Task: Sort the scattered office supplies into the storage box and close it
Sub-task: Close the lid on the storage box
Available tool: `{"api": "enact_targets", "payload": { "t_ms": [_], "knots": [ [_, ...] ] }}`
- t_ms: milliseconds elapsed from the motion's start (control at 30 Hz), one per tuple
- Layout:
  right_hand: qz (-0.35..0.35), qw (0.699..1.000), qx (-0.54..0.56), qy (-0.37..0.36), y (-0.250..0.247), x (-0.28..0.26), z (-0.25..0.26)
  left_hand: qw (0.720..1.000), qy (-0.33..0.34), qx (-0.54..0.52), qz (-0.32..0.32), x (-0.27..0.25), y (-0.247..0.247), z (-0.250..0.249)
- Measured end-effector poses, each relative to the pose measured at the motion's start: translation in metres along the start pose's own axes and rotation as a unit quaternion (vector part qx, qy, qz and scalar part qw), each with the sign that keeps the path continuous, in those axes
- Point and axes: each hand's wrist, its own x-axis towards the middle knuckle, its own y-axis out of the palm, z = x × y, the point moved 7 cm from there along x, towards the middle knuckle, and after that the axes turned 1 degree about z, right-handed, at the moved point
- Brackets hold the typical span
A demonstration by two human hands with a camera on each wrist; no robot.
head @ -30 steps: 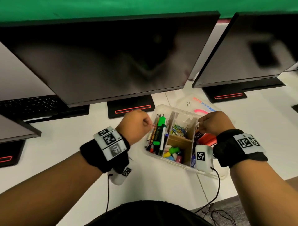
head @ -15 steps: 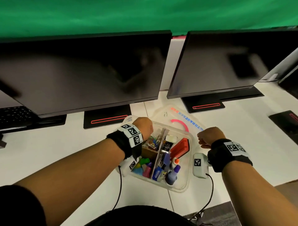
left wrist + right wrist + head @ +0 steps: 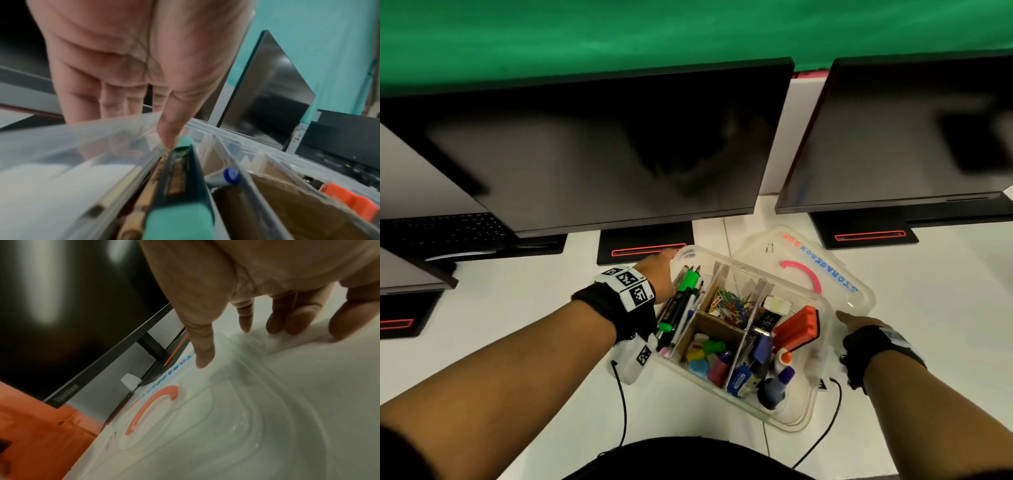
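The left hand (image 3: 659,274) grips the storage box (image 3: 804,409) wall; the right hand (image 3: 236,293), fingers spread, touches the lid (image 3: 859,289). Lift the lid level, align corners first.

Dim indoor light, motion blur, wide-angle edge distortion, soft wrist views

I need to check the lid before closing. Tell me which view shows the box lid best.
The head view: the whole lid lies flat behind the storage box, lettering and pink handle visible. The right wrist view shows it close but blurred, beneath the right hand. The left wrist view misses it.
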Motion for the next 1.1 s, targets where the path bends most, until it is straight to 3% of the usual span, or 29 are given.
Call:
{"api": "enact_targets", "payload": {
  "t_ms": [67,133,300,400,467,600,667,733,800,867,967,1100],
  "knots": [
    [-0.030,0.999,-0.020,0.019,-0.002,-0.005,0.002,0.999,-0.009,0.006,0.039,-0.005,0.005,0.006],
    [-0.008,1.000,-0.025,0.011,0.006,-0.016,0.005,0.999,-0.025,-0.006,0.047,-0.008,0.007,0.015],
    [0.017,0.995,0.099,-0.013,0.002,-0.017,0.018,0.998,-0.043,-0.019,0.049,-0.003,0.009,0.033],
    [-0.021,0.959,0.280,-0.047,-0.015,-0.012,0.028,0.998,-0.044,-0.034,0.042,0.001,0.007,0.044],
    [-0.090,0.933,0.340,-0.072,-0.036,-0.028,0.031,0.998,-0.050,-0.021,0.021,0.004,0.005,0.054],
    [-0.129,0.895,0.421,-0.076,-0.068,-0.052,0.015,0.999,-0.028,-0.017,0.000,0.003,-0.001,0.061],
    [-0.160,0.919,0.351,-0.086,-0.080,-0.067,0.012,1.000,-0.002,-0.028,0.004,-0.001,-0.003,0.059],
    [-0.150,0.951,0.256,-0.085,-0.082,-0.079,0.013,0.999,0.025,-0.019,0.001,-0.002,-0.006,0.058],
    [-0.140,0.960,0.212,-0.119,-0.075,-0.094,0.014,0.999,0.043,-0.026,-0.008,-0.001,-0.008,0.063],
    [-0.129,0.958,0.209,-0.147,-0.058,-0.111,0.017,0.995,0.056,-0.078,-0.015,0.002,-0.010,0.069],
    [-0.061,0.937,0.309,-0.154,-0.013,-0.124,0.019,0.978,0.052,-0.204,-0.005,0.001,-0.011,0.074],
    [-0.008,0.949,0.253,-0.189,0.031,-0.154,0.028,0.958,0.057,-0.279,0.024,-0.005,-0.010,0.078]
  ]
}}
